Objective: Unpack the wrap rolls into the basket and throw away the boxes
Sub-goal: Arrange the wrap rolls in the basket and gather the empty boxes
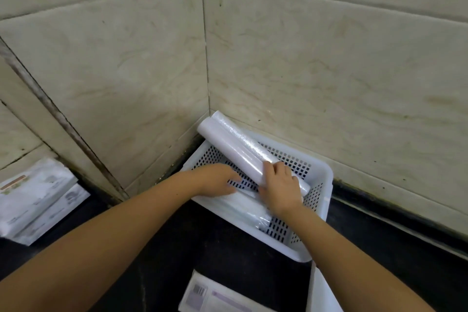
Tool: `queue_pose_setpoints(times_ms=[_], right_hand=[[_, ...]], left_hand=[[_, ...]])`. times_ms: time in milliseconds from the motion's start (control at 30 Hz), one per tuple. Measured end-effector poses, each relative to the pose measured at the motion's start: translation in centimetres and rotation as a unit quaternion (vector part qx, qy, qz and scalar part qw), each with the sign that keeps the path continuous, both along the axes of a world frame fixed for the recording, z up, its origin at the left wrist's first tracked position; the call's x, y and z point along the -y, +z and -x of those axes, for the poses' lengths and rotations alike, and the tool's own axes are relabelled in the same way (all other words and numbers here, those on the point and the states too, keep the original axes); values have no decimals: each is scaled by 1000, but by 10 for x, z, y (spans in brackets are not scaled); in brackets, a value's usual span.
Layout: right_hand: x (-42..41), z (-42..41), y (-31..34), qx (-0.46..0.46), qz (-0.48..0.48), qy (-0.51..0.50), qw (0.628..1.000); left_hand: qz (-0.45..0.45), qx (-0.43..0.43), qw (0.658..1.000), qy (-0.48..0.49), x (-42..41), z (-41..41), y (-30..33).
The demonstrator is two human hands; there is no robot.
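A white perforated basket [320, 185] sits in the wall corner on a dark counter. Two white wrap rolls [229, 140] lie tilted across it, their far ends propped on the back rim against the wall. My right hand [278, 186] is closed around the near end of these rolls. Another wrap roll [243, 206] lies flat along the basket's near side. My left hand [216, 180] rests inside the basket beside that roll, fingers flat, and whether it grips anything is hidden. A flat white box [217, 296] with a barcode lies on the counter below the basket.
A stack of white printed boxes [35, 197] lies at the left on the counter. Another white object [321, 291] pokes up at the bottom right. Tiled walls [329, 71] close in behind and left of the basket. The dark counter [379, 240] runs right.
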State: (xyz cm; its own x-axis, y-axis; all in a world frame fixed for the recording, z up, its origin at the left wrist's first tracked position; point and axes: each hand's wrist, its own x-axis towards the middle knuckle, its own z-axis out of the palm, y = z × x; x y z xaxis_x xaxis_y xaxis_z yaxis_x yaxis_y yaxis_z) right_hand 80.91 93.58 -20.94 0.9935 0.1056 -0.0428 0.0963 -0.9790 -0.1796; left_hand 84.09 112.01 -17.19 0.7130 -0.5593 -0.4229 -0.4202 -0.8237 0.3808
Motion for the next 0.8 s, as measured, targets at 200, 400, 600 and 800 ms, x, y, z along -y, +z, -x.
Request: queue_pose_setpoints(times_ms=[200,400,600,800], right_hand=[[31,-9,28,73,-129,13,989],[61,-30,57,66,-157,-13,985],[54,-41,39,32,-163,-1,986],[48,-35,4,2,-139,27,990]], left_hand=[[-1,136,989,-48,23,-11,-3],[-60,301,947,-96,67,-25,-25],[-46,423,900,-93,71,-5,-26],[-102,362,923,-78,45,4,-35]])
